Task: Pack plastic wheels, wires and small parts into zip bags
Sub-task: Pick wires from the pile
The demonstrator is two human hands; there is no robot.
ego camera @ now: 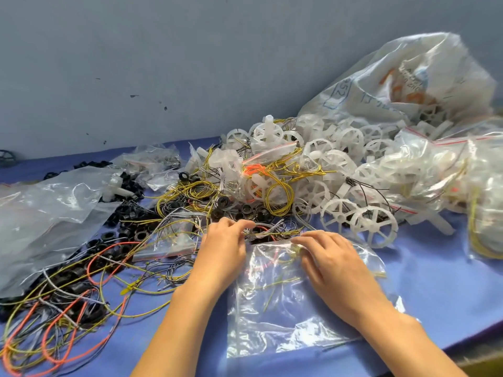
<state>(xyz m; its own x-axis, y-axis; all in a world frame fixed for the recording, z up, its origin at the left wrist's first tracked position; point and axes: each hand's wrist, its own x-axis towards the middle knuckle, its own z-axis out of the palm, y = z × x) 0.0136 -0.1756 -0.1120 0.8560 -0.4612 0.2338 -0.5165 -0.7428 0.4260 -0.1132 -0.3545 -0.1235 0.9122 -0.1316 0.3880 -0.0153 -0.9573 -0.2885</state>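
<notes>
The right grip (334, 262) rests on the zip bag (294, 308), curled onto its mouth edge. The left grip (223, 240) pinches the wire bundle (272, 234) just beyond that mouth. A few strands lie inside the bag. Keep the mouth lifted with the right grip and feed the bundle in ends first, so that loose strands do not snag. Plastic wheels (373, 227) lie farther out on the table (449, 281).

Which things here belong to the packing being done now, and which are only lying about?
In use: left hand on the wire bundle; right hand at the mouth of the zip bag.
Lying about: white wheels, black rings, loose wires, filled zip bags, large sack.
</notes>
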